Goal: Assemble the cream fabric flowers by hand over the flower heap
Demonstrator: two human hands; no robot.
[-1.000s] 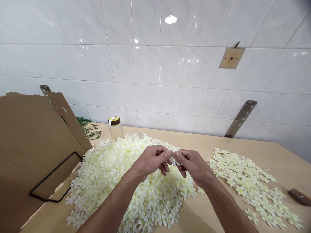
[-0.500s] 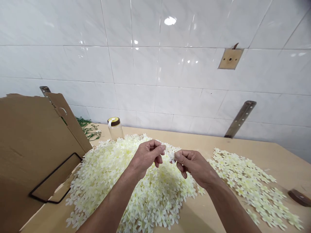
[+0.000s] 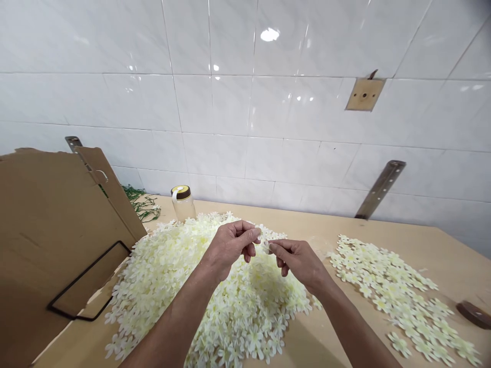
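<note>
Above the middle of a pale wooden table, the left hand and the right hand meet over a large heap of cream-white fabric flowers. The right hand pinches a small white fabric flower between thumb and forefinger, held in the air just beside the left fingertips. The left thumb and forefinger are pressed together; whether they grip a part of the flower is too small to tell. A thinner spread of similar cream flowers lies to the right, well apart from the heap. A brown cardboard flap stands at the left, touching the heap's edge, and a clear plastic bottle with a brown cap stands behind it near loose green stems.
</note>
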